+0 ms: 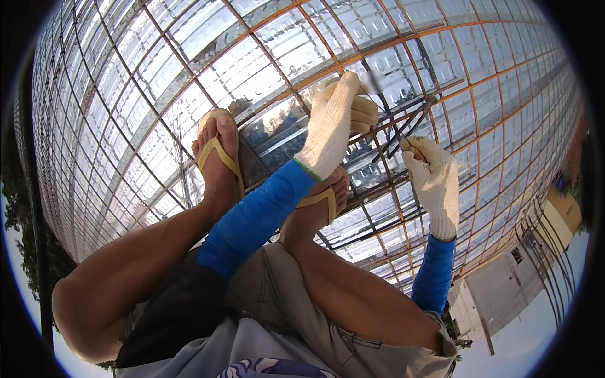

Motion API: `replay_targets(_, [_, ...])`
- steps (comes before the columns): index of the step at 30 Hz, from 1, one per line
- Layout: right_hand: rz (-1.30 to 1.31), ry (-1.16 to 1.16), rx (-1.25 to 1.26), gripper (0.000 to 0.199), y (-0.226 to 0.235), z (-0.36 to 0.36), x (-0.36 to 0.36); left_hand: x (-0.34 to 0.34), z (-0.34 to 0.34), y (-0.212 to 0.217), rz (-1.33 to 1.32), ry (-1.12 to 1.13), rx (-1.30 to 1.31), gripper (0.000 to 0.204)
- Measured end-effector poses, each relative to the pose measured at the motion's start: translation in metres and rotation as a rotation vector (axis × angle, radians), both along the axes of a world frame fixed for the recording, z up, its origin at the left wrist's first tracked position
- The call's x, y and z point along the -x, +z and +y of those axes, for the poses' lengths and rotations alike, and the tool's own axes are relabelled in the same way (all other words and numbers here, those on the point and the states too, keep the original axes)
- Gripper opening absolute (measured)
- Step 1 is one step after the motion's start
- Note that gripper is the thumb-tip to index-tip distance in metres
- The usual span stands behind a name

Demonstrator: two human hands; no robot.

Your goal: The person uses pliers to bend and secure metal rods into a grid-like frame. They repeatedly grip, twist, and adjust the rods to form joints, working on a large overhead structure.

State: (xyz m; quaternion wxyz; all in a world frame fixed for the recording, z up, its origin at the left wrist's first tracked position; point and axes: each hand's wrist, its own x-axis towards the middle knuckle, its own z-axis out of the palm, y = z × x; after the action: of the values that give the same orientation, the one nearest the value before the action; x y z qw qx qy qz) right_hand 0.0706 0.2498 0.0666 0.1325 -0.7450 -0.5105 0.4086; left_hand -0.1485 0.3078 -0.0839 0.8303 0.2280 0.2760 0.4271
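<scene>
Rebar grid (479, 94) over metal decking carries me; near its middle my left hand (337, 120) is closed on a tie wire at a crossing, and my right hand (435, 179) pinches a thin hook tool (403, 129). Best done, I judge, by twisting snug, not overtightening

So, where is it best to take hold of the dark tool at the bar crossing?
Grip the dark tool at its free lower end, coming from the right, as the right hand does. Its upper end seems to sit at the rebar crossing, beside the left hand.
</scene>
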Motion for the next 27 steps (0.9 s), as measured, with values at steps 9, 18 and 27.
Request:
replay_targets(9, [0.091,-0.101,-0.010,0.024,-0.011,-0.004,0.000,-0.011,0.030,0.055,-0.385,0.268,0.307,0.046])
replay_targets(18, [0.053,-0.034,-0.018,0.033,0.007,0.008,-0.005,-0.003,0.033,0.059,-0.192,0.089,0.233,0.034])
replay_targets(27, [0.325,-0.390,0.196,0.030,0.001,-0.009,0.018,-0.002,0.037,0.081,0.057,0.027,0.074,0.027])
